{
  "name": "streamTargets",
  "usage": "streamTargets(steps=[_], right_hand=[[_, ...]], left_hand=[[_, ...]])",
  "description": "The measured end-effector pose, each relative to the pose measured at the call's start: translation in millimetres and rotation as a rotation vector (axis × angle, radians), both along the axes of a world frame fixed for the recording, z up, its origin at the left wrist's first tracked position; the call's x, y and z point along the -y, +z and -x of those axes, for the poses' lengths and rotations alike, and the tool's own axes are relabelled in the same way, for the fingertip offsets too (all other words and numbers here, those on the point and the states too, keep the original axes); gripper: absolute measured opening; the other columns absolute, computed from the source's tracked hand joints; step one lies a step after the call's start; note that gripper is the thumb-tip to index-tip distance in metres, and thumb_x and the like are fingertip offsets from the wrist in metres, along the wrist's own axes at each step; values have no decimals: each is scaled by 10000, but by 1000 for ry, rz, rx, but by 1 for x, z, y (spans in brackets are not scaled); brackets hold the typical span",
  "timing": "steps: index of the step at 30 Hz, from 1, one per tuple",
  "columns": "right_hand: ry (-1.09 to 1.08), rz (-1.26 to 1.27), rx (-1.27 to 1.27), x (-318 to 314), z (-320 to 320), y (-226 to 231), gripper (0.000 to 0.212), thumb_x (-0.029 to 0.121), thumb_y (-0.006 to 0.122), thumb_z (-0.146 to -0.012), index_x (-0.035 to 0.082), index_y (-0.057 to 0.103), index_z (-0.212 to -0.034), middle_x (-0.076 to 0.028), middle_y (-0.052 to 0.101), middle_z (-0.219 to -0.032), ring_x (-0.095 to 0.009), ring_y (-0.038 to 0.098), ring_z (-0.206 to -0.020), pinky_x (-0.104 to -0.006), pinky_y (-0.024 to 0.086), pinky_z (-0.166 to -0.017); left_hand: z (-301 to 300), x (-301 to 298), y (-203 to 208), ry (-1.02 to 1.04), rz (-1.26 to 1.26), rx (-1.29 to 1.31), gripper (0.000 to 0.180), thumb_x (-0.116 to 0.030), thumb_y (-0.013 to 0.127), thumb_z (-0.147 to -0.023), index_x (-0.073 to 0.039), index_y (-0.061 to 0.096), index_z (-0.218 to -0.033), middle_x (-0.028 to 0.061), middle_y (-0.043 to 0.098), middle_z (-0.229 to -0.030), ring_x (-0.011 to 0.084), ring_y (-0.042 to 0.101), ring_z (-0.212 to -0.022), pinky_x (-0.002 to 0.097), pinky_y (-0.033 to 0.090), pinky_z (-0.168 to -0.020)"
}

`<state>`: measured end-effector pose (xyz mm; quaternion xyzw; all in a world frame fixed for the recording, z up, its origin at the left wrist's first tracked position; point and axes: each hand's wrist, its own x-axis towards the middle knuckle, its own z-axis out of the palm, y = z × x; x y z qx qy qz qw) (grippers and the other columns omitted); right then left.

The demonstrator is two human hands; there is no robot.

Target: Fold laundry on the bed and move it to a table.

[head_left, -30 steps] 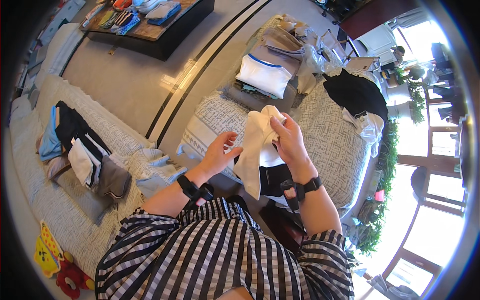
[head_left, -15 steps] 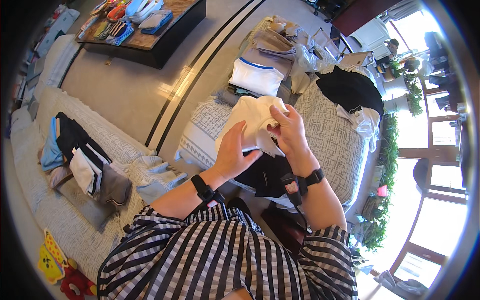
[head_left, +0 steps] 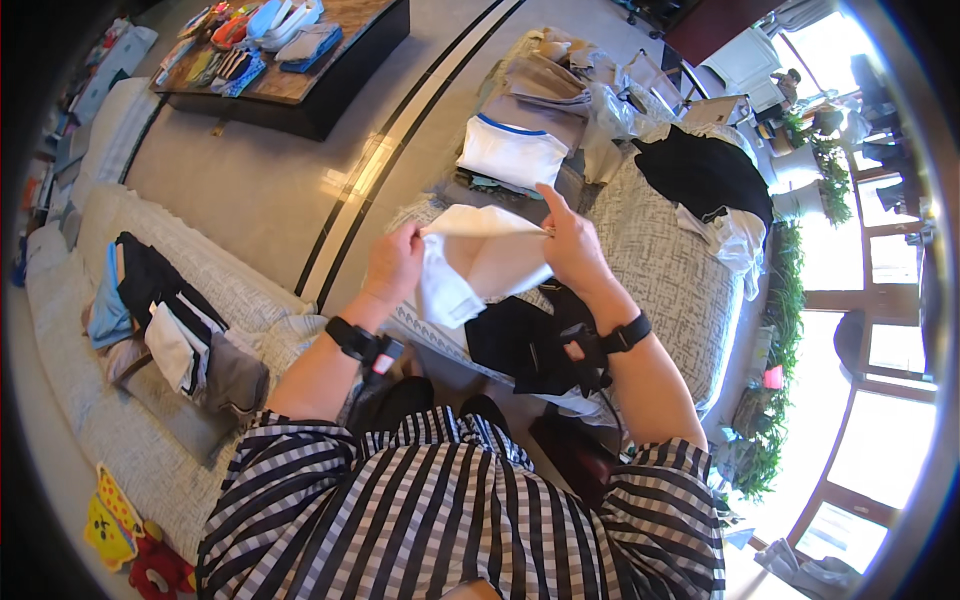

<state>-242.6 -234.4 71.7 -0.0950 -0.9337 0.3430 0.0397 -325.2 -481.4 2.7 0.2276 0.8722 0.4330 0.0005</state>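
A small cream-white garment (head_left: 480,225) hangs stretched between my hands, its upper edge pulled wide so that I look into its opening; its exact kind is unclear. My left hand (head_left: 394,264) is closed on one end of that edge. My right hand (head_left: 577,250) pinches the other end, its index finger pointing up. Beyond the garment lies a folded white shirt with a blue neckline (head_left: 510,155), on top of a stack of clothes. Below my right hand a black garment (head_left: 512,345) rests at the near edge of the patterned sofa seat (head_left: 655,285).
Another black garment (head_left: 700,175) is spread over the sofa at right, beside crumpled white cloth (head_left: 722,240). Folded clothes (head_left: 185,345) lie on the left sofa (head_left: 75,370). A dark table (head_left: 310,105) with clothes and shoes stands far left. Green plants (head_left: 770,400) line the window side.
My left hand has moved left, from lying flat against the garment to gripping its edge. The garment has gone from bunched and flat to held wide between both hands.
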Motion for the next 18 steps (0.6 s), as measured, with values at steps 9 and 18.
streamTargets(steps=[9,18], right_hand=[[-11,-262,-14,-1,0,-35,217,25,502,-777,42,592,-974,-195,593,-896,-393,594,-781,-443,497,-725],[-424,870,-34,72,-51,-61,242,34,547,-823,-20,546,-1059,-29,593,-852,-83,525,-735,-235,438,-652]], left_hand=[[39,17,22,-102,266,-257,67,-86,559,-830,-77,601,-882,137,623,-682,316,619,-608,406,488,-538],[14,-22,65,-285,295,-533,66,-73,550,-789,-92,555,-851,66,566,-598,240,595,-533,360,460,-458]])
